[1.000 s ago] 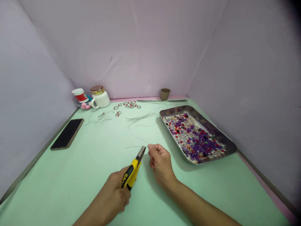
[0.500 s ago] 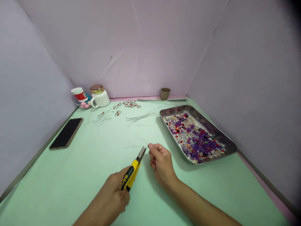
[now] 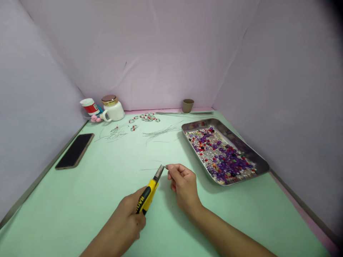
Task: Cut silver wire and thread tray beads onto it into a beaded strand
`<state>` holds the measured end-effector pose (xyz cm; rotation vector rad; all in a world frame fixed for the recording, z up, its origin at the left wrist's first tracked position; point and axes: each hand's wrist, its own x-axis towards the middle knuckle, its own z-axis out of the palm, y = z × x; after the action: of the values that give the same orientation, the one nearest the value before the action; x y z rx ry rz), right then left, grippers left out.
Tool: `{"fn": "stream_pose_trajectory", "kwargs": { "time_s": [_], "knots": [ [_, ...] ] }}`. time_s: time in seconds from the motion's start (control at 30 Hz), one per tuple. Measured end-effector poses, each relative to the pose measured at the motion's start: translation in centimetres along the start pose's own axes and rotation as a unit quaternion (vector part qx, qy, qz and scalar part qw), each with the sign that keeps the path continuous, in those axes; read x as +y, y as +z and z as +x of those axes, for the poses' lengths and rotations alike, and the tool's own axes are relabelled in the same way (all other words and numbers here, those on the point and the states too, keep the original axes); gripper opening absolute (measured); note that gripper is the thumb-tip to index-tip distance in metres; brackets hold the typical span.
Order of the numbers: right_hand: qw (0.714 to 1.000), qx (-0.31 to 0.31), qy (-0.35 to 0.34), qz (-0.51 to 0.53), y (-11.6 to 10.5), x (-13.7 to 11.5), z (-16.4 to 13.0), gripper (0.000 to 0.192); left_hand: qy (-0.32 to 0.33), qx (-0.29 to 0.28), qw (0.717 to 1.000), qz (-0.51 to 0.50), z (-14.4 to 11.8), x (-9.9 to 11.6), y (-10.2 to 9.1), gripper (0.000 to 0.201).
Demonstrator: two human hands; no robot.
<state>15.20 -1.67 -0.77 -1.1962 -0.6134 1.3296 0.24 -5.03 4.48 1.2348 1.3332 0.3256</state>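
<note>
My left hand [image 3: 128,217] grips yellow-and-black pliers [image 3: 149,191] whose grey jaws point up and right, just above the green table [image 3: 80,200]. My right hand [image 3: 182,185] is beside the jaws, its thumb and forefinger pinched on a thin wire piece [image 3: 167,166] right at the plier tips. A loose strand of wire [image 3: 148,169] lies on the table just beyond the jaws.
A metal tray [image 3: 235,142] of purple, red and clear beads sits at the right. A black phone [image 3: 75,150] lies at the left. At the back stand a white jar with a gold lid [image 3: 112,107], a red-and-white container [image 3: 89,106], a small brown cup [image 3: 188,105], finished bead rings [image 3: 146,117] and wire bundles [image 3: 160,132].
Both hands have shifted slightly left and up together; the plier jaws and the pinched wire remain close.
</note>
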Motion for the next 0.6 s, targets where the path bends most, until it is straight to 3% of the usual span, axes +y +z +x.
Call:
{"fn": "stream_pose_trajectory", "kwargs": {
  "time_s": [0.6],
  "knots": [
    [0.998,0.005,0.032,0.056,0.56,-0.14,-0.08,0.025,-0.011,-0.016,1.0,-0.007,-0.02,0.23,-0.15,0.025]
  ]
}}
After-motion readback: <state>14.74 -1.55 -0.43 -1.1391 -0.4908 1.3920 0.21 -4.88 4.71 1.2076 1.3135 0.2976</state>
